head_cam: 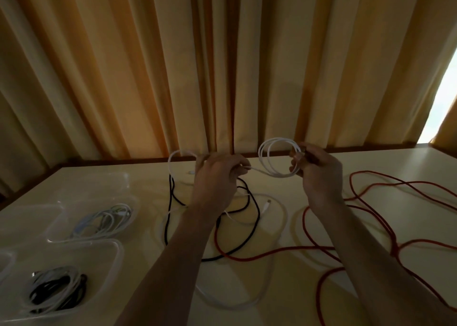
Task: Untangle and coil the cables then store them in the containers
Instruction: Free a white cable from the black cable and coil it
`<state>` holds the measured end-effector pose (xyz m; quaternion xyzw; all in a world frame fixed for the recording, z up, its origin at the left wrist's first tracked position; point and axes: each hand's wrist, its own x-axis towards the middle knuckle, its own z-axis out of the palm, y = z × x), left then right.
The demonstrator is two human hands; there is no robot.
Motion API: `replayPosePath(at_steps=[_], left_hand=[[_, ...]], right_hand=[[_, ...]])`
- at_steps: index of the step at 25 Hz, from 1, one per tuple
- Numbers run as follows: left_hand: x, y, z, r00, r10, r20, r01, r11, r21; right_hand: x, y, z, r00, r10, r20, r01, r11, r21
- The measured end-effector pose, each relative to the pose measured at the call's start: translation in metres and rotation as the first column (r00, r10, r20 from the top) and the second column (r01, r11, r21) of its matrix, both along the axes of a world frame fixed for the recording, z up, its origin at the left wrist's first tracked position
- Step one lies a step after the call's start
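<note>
Above the counter: both hands are raised over the pale counter [272, 251], close to its far edge, with the white cable [277, 157] strung between them.
Right hand: the right hand [319, 172] grips a small coil of several white loops, fingers curled round one side of the coil; the loops stand up toward the curtain.
Left hand: the left hand [217, 175] pinches the same white cable where it leaves the coil; the fingers are curled, and a further white loop rises just beyond and to the left of this hand.
Below the hands: more white cable lies slack on the counter, crossing a black cable [257, 209] that lies in loose loops under the left forearm.
Right of the hands: a red cable [371, 187] sprawls in wide loops over the counter, passing under the right forearm and reaching toward the black one.
Left of the hands: clear plastic containers sit together; the farther container [74, 209] holds a coiled pale cable, and the nearer container [108, 259] holds coiled black and white cables.
Beyond the hands: a yellow curtain [123, 66] hangs behind the counter, with a bright gap at its right side.
</note>
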<state>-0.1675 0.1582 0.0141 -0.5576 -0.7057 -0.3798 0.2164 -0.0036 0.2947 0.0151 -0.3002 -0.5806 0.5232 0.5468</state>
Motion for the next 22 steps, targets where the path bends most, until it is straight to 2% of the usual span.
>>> replayPosePath(at_steps=[2,5,7,9,11,14,17,22], left_hand=[[0.002,-0.001,0.002,0.991,-0.026,-0.131,0.035,0.997,0.066],[0.005,0.0,0.004,0.973,-0.175,-0.151,0.193,0.975,0.112],[0.007,0.0,0.006,0.951,-0.304,-0.051,0.308,0.941,0.138],[0.01,-0.002,0.008,0.913,-0.394,0.103,0.382,0.917,0.117],[0.013,-0.004,0.008,0.877,-0.444,0.18,0.442,0.895,0.056],[0.02,-0.005,0.006,0.827,-0.485,0.284,0.492,0.869,0.055],[0.024,0.001,0.002,0.84,-0.432,0.327,0.418,0.901,0.117],[0.03,0.008,0.0,0.823,-0.305,0.479,0.243,0.952,0.187]], right_hand=[[0.001,0.001,-0.001,0.996,0.046,0.07,-0.041,0.996,-0.08],[0.0,-0.002,-0.003,0.956,0.267,0.123,-0.227,0.936,-0.268],[0.0,-0.004,-0.002,0.899,0.425,0.103,-0.355,0.846,-0.398],[0.0,-0.006,0.0,0.837,0.546,-0.04,-0.478,0.693,-0.54],[0.002,-0.007,0.0,0.783,0.6,-0.164,-0.558,0.56,-0.612],[0.004,-0.011,0.001,0.74,0.618,-0.264,-0.615,0.465,-0.637],[0.005,-0.013,0.004,0.734,0.623,-0.269,-0.627,0.471,-0.621],[0.002,-0.022,0.008,0.78,0.62,-0.083,-0.567,0.644,-0.514]])
